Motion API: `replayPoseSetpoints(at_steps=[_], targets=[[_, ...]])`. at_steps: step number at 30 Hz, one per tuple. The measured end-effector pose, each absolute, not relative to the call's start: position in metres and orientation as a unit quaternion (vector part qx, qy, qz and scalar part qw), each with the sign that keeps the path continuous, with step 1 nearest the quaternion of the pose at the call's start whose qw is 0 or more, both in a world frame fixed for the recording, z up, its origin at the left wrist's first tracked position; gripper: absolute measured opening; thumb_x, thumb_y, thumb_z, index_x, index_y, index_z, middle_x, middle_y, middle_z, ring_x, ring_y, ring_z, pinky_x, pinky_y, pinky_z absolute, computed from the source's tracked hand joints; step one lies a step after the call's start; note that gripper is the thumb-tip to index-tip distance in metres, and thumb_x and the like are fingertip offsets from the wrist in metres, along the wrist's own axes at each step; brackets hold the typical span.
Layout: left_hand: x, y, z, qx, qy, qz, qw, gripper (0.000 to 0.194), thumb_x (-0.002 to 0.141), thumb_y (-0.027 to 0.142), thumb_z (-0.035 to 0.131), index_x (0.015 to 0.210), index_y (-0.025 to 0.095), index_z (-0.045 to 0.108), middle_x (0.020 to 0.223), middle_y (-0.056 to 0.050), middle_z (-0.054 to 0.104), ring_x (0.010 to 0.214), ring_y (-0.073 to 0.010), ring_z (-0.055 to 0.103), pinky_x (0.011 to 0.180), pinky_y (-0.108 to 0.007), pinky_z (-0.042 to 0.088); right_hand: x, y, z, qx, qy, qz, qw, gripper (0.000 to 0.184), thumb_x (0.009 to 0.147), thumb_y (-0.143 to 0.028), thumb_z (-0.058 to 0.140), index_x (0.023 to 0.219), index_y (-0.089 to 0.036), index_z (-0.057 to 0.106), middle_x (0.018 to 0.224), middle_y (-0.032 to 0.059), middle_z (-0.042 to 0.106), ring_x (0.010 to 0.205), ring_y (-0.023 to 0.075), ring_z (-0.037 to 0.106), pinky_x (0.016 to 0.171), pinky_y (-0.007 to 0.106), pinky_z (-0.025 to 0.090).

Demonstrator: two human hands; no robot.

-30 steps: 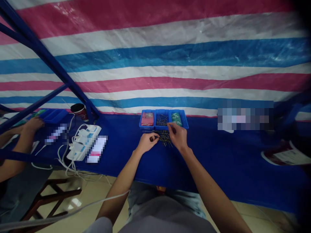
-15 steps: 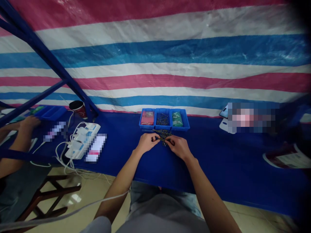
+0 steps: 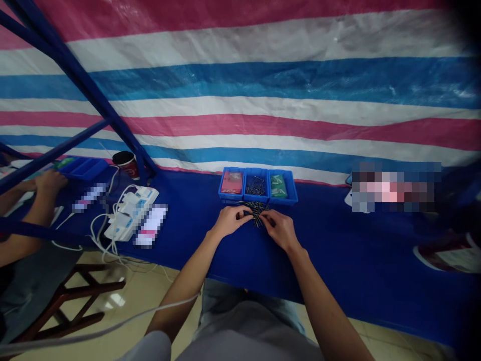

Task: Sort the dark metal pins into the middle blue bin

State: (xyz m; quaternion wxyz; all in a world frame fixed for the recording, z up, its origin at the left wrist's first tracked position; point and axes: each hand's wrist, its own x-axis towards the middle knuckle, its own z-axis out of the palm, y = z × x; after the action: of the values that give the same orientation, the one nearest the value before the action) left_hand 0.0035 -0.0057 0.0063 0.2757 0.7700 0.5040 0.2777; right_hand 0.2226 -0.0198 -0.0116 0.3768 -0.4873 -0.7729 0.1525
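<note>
A loose pile of thin, dark, screw-like pieces lies on the blue table, just in front of three joined blue bins. My left hand is at the pile's left side, thumb and forefinger closed together at its near edge. From the right, my right hand reaches in with its fingertips pinched at the same pile. Whatever sits between the fingers of either hand is too small to make out. The left bin holds a red packet, the middle bin similar dark pieces, and the right bin a green packet with pale pieces.
To the left are a white power strip with tangled cables, a phone and a dark red cup. Another person's hand works beyond the blue frame. A second cup lies at the right.
The view has shifted slightly, so the bins and pile appear a little further right. My hands stay at the pile, with the fingertips of both still pinched.
</note>
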Motion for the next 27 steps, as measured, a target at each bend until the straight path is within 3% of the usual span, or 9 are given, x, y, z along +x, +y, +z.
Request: replayPoseSetpoints(at_steps=[6, 12, 18, 27], targets=[[0.003, -0.008, 0.009, 0.784, 0.455, 0.295, 0.301, 0.031, 0.096, 0.041, 0.056, 0.100, 0.019, 0.076, 0.080, -0.003, 0.073, 0.062, -0.0115, 0.056, 0.064, -0.021, 0.041, 0.212, -0.025, -0.009, -0.468, -0.774, 0.163, 0.393, 0.025, 0.100, -0.036, 0.051, 0.101, -0.021, 0.071, 0.074, 0.0021, 0.063, 0.062, 0.0142, 0.057, 0.063, 0.026, 0.044], [0.004, -0.008, 0.007, 0.785, 0.443, 0.294, 0.319, 0.028, 0.096, 0.038, 0.056, 0.097, 0.017, 0.074, 0.071, -0.002, 0.069, 0.059, -0.0116, 0.054, 0.063, -0.021, 0.042, 0.207, -0.027, -0.009, -0.456, -0.784, 0.159, 0.390, 0.025, 0.102, -0.035, 0.049, 0.103, -0.022, 0.070, 0.081, 0.0034, 0.067, 0.069, 0.0150, 0.063, 0.065, 0.026, 0.046], [0.004, -0.008, 0.011, 0.801, 0.427, 0.297, 0.296, 0.029, 0.097, 0.036, 0.055, 0.087, 0.016, 0.073, 0.076, -0.003, 0.068, 0.065, -0.0127, 0.055, 0.066, -0.023, 0.042, 0.207, -0.026, -0.007, -0.439, -0.806, 0.158, 0.364, 0.025, 0.103, -0.031, 0.046, 0.112, -0.024, 0.069, 0.097, 0.0048, 0.071, 0.084, 0.0164, 0.068, 0.073, 0.026, 0.049], [0.004, -0.007, 0.013, 0.791, 0.419, 0.319, 0.312, 0.027, 0.096, 0.034, 0.057, 0.087, 0.015, 0.075, 0.079, -0.005, 0.069, 0.069, -0.0140, 0.060, 0.068, -0.024, 0.044, 0.207, -0.027, -0.011, -0.430, -0.828, 0.091, 0.348, 0.030, 0.102, -0.021, 0.046, 0.120, -0.027, 0.069, 0.112, 0.0056, 0.072, 0.095, 0.0180, 0.071, 0.084, 0.029, 0.054]])
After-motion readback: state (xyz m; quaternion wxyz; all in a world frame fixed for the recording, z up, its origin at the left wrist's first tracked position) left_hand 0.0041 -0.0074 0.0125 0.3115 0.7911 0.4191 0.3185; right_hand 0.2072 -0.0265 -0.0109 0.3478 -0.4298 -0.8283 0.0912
